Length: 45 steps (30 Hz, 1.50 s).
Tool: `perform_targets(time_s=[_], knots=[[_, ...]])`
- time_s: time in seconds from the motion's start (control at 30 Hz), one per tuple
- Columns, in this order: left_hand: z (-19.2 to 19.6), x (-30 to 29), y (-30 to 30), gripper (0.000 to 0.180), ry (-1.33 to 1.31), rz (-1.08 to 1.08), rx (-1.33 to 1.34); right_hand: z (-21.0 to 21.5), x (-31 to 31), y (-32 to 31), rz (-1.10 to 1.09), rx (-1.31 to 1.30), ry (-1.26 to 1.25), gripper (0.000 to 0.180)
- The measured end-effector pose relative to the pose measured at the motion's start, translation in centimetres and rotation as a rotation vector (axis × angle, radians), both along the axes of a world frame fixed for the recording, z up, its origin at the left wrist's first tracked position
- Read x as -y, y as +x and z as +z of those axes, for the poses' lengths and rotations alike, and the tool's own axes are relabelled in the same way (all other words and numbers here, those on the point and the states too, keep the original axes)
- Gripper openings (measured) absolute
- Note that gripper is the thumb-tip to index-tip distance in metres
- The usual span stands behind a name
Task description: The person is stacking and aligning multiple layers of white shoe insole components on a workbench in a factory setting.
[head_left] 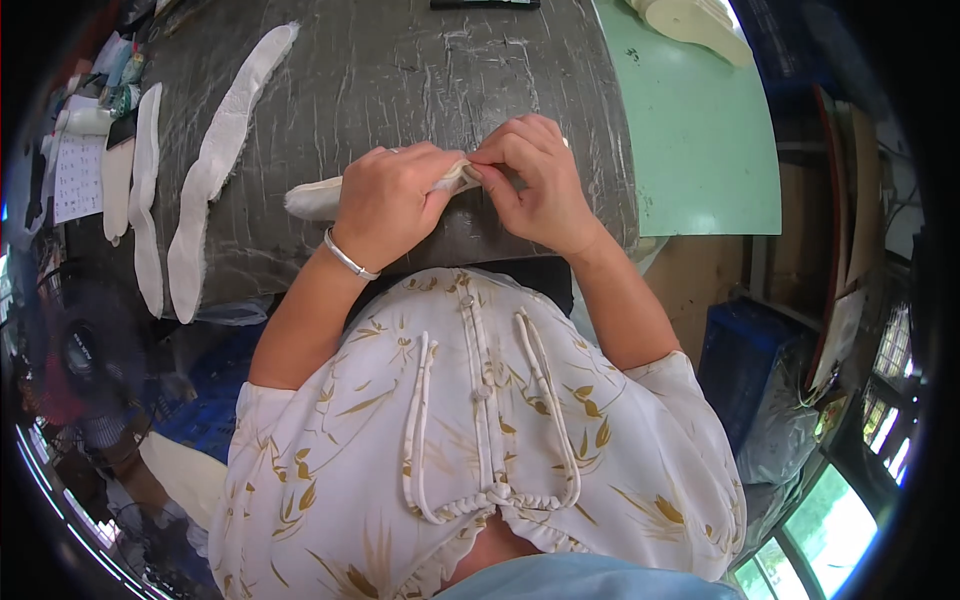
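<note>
A white fuzzy strip (315, 201) with a cream edge lies across the near side of the dark table, running under my left hand. My left hand (393, 198) is closed around it, thumb and fingers gripping near its right end. My right hand (535, 183) pinches that end between thumb and fingertips, close against the left fingertips. The part inside the left palm is hidden. To the left lie a long wavy white strip (222, 150) and a narrower white strip (147, 210), both apart from my hands.
The table (390, 75) has a worn, taped grey covering. A green board (690, 140) adjoins its right side, with a cream moulded piece (695, 22) at the far end. A phone (122, 130), a paper sheet (78, 175) and a fan (90, 350) are at left; a blue crate (745, 365) stands right.
</note>
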<state>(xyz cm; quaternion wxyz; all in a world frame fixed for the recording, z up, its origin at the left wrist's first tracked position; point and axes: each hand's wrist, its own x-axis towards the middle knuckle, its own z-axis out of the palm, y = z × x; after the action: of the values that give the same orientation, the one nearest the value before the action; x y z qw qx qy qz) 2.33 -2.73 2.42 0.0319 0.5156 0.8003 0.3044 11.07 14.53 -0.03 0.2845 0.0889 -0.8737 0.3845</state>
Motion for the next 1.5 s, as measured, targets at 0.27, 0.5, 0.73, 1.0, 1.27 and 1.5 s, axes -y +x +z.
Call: perform_targets(time_s=[0.27, 0.5, 0.73, 1.0, 1.27, 1.5], knots=[[0.4, 1.0, -1.3, 0.021, -0.062, 0.045, 0.327, 0.7, -2.2, 0.8, 0.006, 0.232, -0.124, 0.044], [0.5, 0.3, -1.5, 0.021, 0.065, 0.008, 0.357, -1.2, -4.5, 2.3, -0.001, 0.429, -0.514, 0.027], [-0.7, -0.8, -1.4, 0.017, 0.178, 0.109, 0.233, -0.1, -2.6, 2.2, -0.1, 0.302, -0.457, 0.017], [1.3, 1.2, -2.4, 0.019, 0.25, 0.141, 0.38, -0.4, -3.4, 3.2, 0.294, 0.361, -1.001, 0.046], [1.8, 2.1, -3.0, 0.022, 0.308, 0.057, 0.516, 2.2, -2.8, 3.0, 0.109, 0.137, -0.701, 0.024], [2.6, 0.8, -2.7, 0.026, 0.388, 0.321, 0.65, 1.9, -3.2, 1.1, 0.397, 0.062, -1.101, 0.049]])
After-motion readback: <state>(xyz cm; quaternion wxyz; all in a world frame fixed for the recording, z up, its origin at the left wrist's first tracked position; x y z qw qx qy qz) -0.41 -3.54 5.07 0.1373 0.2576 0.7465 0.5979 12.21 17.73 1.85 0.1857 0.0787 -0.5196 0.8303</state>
